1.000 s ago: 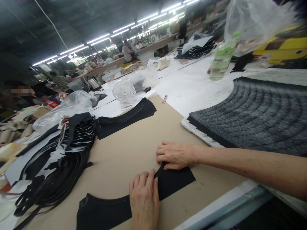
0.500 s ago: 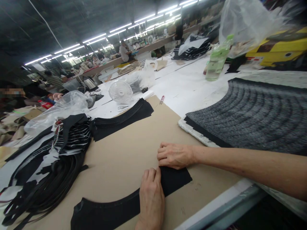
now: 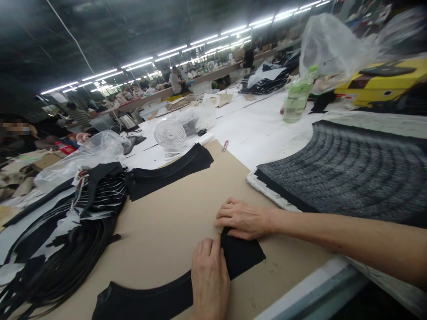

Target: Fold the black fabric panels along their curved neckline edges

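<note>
A curved black fabric piece (image 3: 150,298) lies flat on a tan board in front of me. My left hand (image 3: 211,273) rests across its middle, thumb and fingers close together at the upper curved edge. My right hand (image 3: 242,218) sits just beyond, near the wider right end, with its fingers bent and its thumb on the black fabric. Between the two hands the edge looks turned or folded, and the fingertips partly hide it. A second black curved piece, or small stack (image 3: 170,171), lies at the board's far side.
Black strips (image 3: 83,249) are heaped at left. Dark textured sheets (image 3: 350,173) lie on a white-edged board at right. A small white fan (image 3: 170,134), red thread snips (image 3: 225,146), a green-capped bottle (image 3: 298,98) and a yellow box (image 3: 380,84) stand farther back. People sit in the distance.
My right thumb now shows apart from its fingers, over the fabric edge. Both hands have shifted only slightly left along the piece. The camera view has tilted a little.
</note>
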Demonstrator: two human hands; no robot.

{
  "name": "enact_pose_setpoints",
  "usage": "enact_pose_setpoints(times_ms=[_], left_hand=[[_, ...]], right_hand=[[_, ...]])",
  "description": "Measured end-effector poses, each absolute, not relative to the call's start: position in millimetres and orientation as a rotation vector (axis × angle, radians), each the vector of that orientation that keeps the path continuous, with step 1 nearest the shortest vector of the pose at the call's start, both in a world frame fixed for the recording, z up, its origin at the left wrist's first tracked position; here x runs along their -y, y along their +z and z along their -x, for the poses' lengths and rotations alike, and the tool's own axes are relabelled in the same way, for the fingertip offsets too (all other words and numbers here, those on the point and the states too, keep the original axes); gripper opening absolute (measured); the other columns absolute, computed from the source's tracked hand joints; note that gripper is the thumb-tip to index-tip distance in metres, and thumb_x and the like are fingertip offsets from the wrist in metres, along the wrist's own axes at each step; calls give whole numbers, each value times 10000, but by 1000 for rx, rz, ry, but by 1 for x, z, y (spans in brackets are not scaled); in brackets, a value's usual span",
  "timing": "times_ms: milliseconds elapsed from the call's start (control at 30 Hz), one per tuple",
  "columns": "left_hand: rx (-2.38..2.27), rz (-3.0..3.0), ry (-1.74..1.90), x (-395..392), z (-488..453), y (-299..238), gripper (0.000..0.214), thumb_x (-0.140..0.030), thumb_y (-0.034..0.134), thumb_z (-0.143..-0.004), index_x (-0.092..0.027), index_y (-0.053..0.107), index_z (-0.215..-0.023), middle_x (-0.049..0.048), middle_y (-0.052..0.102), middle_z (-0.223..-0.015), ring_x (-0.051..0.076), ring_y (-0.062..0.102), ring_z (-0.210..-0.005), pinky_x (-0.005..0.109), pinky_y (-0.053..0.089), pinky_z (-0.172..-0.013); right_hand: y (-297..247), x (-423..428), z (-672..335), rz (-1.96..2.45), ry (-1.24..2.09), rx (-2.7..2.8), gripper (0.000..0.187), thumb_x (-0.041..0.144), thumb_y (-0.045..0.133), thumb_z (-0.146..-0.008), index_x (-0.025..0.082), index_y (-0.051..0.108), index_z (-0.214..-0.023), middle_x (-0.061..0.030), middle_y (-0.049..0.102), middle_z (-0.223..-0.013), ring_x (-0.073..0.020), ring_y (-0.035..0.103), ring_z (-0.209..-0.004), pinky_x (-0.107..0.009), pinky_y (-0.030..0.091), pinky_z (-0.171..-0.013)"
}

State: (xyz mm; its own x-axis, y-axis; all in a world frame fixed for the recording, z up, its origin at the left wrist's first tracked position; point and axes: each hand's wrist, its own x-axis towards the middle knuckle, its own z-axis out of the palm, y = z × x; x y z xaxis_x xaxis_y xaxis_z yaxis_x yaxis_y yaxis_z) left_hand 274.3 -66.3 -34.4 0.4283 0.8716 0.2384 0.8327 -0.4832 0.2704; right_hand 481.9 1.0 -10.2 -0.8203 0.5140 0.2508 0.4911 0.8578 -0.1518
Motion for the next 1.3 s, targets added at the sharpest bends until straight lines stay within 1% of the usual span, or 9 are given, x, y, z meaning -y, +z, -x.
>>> enact_pose_setpoints(times_ms=[133, 267, 333, 533, 733, 900, 1000, 1100, 1300], left_hand=[[-1563, -2426, 618, 56, -282, -34, 377, -22, 458, -846, -199, 617, -1138, 62, 594, -994, 204, 563, -905, 350, 466, -829], [-1480, -2407, 626, 51, -289, -40, 391, 14, 406, -843, -178, 648, -1083, 59, 596, -909, 197, 568, -870, 337, 483, -818], [-1466, -2393, 629, 51, -291, -42, 406, 18, 394, -845, -173, 646, -1100, 61, 589, -903, 194, 567, -858, 329, 490, -809], [-1455, -2307, 559, 51, -292, -41, 451, 19, 365, -864, -155, 580, -1221, 63, 557, -926, 190, 541, -875, 349, 486, -837], [-1461, -2506, 427, 57, -292, -45, 467, 55, 362, -837, -117, 591, -1205, 77, 560, -972, 203, 518, -910, 353, 473, -859], [-1451, -2785, 335, 64, -292, -53, 533, 59, 464, -777, -60, 523, -1293, 81, 580, -962, 230, 500, -880, 394, 469, -846], [-1428, -2824, 349, 64, -290, -55, 539, 56, 486, -768, -51, 521, -1295, 77, 585, -962, 228, 492, -877, 376, 464, -828], [-1434, -2755, 387, 63, -290, -55, 525, 55, 463, -792, -66, 524, -1298, 69, 580, -956, 217, 488, -887, 356, 446, -843], [-1502, -2613, 424, 61, -296, -52, 512, 59, 380, -830, -77, 527, -1301, 85, 579, -992, 221, 485, -931, 370, 408, -889]], right_hand=[[-10, -8, -482, 790, 127, 2771, 164, 273, 632, -817, 187, 591, -950, -45, 628, -944, -206, 534, -894, -359, 313, -799], [-12, -12, -484, 754, 120, 2794, 67, 241, 623, -826, 198, 589, -865, -24, 623, -882, -192, 531, -874, -351, 307, -793], [-13, -13, -486, 733, 119, 2802, 34, 227, 602, -847, 195, 592, -848, -23, 623, -873, -186, 531, -878, -348, 305, -812], [-13, -12, -491, 704, 111, 2812, 51, 213, 568, -875, 188, 611, -890, -35, 627, -888, -188, 531, -878, -346, 303, -806], [-17, -12, -494, 676, 107, 2813, 90, 190, 528, -891, 195, 611, -925, -34, 628, -893, -182, 527, -892, -350, 304, -825], [-18, -10, -498, 683, 110, 2806, 108, 187, 504, -905, 196, 603, -946, -35, 631, -907, -176, 530, -882, -347, 301, -823], [-15, -11, -499, 713, 100, 2801, 105, 214, 528, -904, 185, 592, -981, -43, 630, -911, -185, 533, -882, -348, 299, -812], [-13, -12, -500, 716, 87, 2810, 111, 243, 549, -899, 185, 596, -982, -47, 632, -917, -193, 533, -892, -350, 297, -811], [-18, -14, -504, 699, 82, 2806, 124, 224, 526, -908, 200, 616, -989, -29, 639, -913, -176, 530, -900, -349, 291, -836]])
